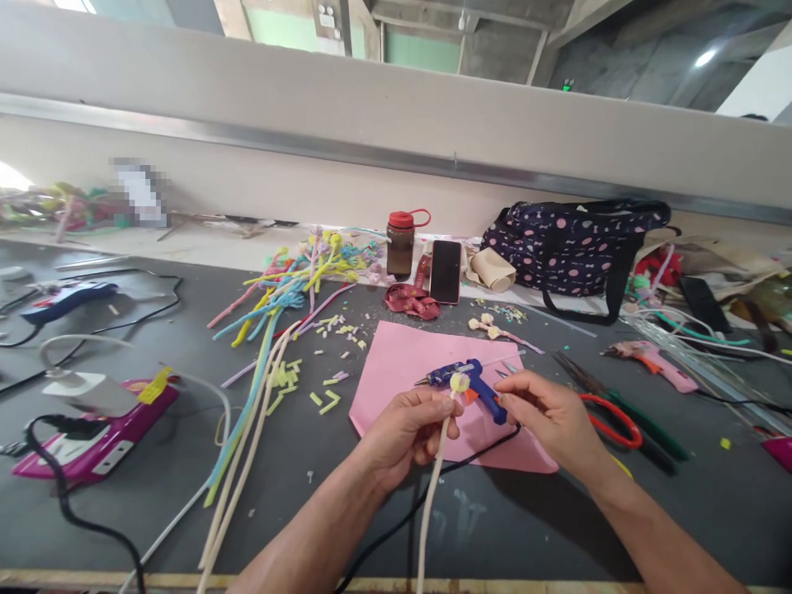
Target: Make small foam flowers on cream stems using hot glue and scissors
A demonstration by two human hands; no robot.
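Observation:
Between the thumb and fingers of my left hand point(426, 421) is a cream pipe cleaner point(433, 487), held upright with a small pale yellow and white tuft point(459, 382) at its top. My right hand point(550, 412) is closed in a pinch beside the handle of a blue glue gun point(476, 379); whatever its fingertips hold is too small to make out, and whether they touch the gun I cannot tell. The gun lies on a pink sheet point(396, 355), behind the tuft, with a clear glue stick point(504, 357) at its back.
Scissors with red handles point(619, 425) lie right of my right hand, near a pink glue gun point(662, 367). Pipe cleaners point(260, 404) and cut yellow pieces point(285, 375) lie left. A bottle point(399, 247), phone point(445, 272) and dark bag point(569, 247) stand behind. A power strip point(105, 437) sits far left.

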